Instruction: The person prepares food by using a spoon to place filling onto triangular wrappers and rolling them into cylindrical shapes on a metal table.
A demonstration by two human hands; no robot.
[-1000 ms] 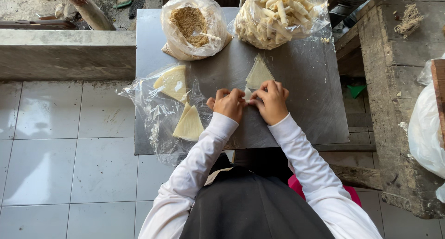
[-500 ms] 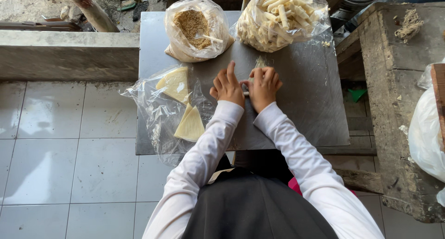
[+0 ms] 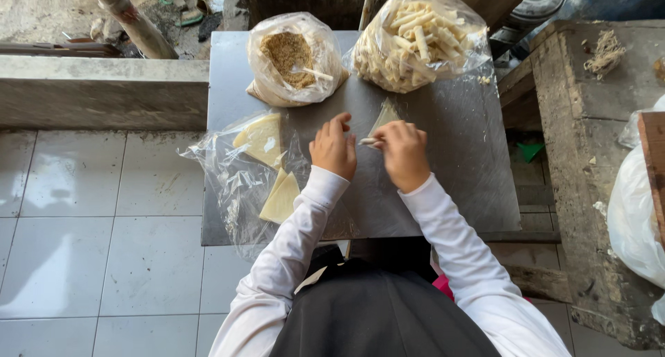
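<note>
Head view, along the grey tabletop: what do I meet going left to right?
Clear plastic bag of triangular wrapper sheets → left hand → thin roll pinched between the hands → right hand → bare grey tabletop.

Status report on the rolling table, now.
Both hands, left and right, pinching a thin roll on the wrapper. Filling bag, rolls bag beyond. Nothing in the way.
</note>
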